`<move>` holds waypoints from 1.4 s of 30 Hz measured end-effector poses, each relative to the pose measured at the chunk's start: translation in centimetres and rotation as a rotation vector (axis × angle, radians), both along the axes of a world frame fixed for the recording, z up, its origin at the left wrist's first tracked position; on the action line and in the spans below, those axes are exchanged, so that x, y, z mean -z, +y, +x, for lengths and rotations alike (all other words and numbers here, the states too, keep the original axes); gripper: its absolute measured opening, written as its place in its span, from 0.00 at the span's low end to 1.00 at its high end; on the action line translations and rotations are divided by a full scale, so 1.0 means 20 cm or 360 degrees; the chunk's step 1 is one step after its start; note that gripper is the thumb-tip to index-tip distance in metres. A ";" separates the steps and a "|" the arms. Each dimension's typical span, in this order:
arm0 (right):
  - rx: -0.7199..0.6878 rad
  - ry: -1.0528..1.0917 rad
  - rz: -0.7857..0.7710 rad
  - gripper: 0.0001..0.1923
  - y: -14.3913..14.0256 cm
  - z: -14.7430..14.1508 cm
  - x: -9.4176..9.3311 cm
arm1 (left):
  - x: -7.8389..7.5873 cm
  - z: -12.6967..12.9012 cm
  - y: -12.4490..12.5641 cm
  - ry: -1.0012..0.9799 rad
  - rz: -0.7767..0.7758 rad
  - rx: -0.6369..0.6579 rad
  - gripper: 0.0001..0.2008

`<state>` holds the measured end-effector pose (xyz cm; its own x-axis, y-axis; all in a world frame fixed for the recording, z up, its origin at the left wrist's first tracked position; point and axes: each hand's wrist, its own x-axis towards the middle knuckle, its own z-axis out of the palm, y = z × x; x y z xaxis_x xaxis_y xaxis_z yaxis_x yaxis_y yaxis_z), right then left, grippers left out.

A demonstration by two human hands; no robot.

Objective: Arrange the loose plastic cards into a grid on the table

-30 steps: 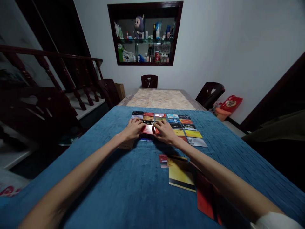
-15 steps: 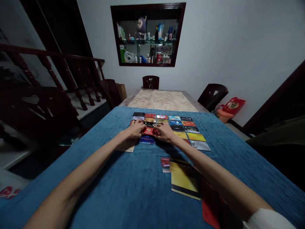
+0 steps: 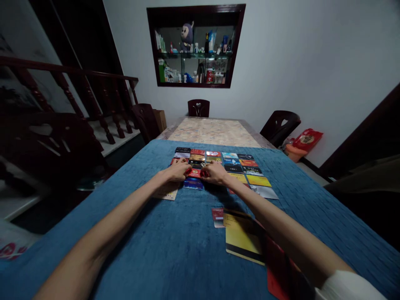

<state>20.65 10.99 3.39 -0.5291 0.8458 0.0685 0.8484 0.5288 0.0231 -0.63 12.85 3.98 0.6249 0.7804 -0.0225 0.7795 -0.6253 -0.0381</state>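
Rows of overlapping plastic cards lie on a blue cloth [image 3: 156, 250]. A red card [image 3: 196, 173] near the middle is pinched at its left edge by my left hand [image 3: 178, 170] and at its right edge by my right hand [image 3: 214, 173]; both hands are closed. Just above it is a black card [image 3: 197, 163], and a dark blue card [image 3: 193, 183] shows below it. Part of a beige card [image 3: 168, 193] sticks out beneath my left wrist. To the right, a yellow card [image 3: 258, 180] and a silver card [image 3: 265, 192] end their column. My hands hide some cards.
Closer to me lie a red-and-white card [image 3: 218, 217], a large yellow card with a dark stripe [image 3: 245, 239] and a red flat item [image 3: 278, 273], partly under my right forearm. Chairs [image 3: 279, 125] stand around the table, with a banister [image 3: 90, 100] on the left.
Both hands stay at the red card, with hardly any movement. The whole view has shifted slightly.
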 end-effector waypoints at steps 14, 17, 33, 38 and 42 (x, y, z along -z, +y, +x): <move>0.0059 -0.0074 -0.0022 0.15 -0.01 -0.01 -0.04 | 0.01 0.00 0.00 0.0023 0.0082 0.0027 0.14; 0.0048 -0.0082 -0.0022 0.15 -0.02 -0.01 -0.04 | 0.01 0.01 0.00 0.0030 0.0109 0.0029 0.15; 0.0036 -0.0024 0.0047 0.19 -0.04 0.04 -0.04 | 0.04 0.00 0.01 -0.0056 0.0160 0.0101 0.16; 0.0060 0.0007 0.0060 0.17 -0.10 0.10 -0.08 | 0.04 0.00 -0.01 -0.0097 0.0214 0.0129 0.15; 0.0074 0.0015 0.0059 0.16 -0.16 0.18 -0.10 | 0.05 0.02 -0.03 -0.0172 0.0276 0.0173 0.11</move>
<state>24.28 7.83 5.45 -0.4883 0.8663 0.1052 0.8724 0.4876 0.0341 -0.30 12.33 2.97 0.6972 0.6946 0.1775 0.7131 -0.6973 -0.0724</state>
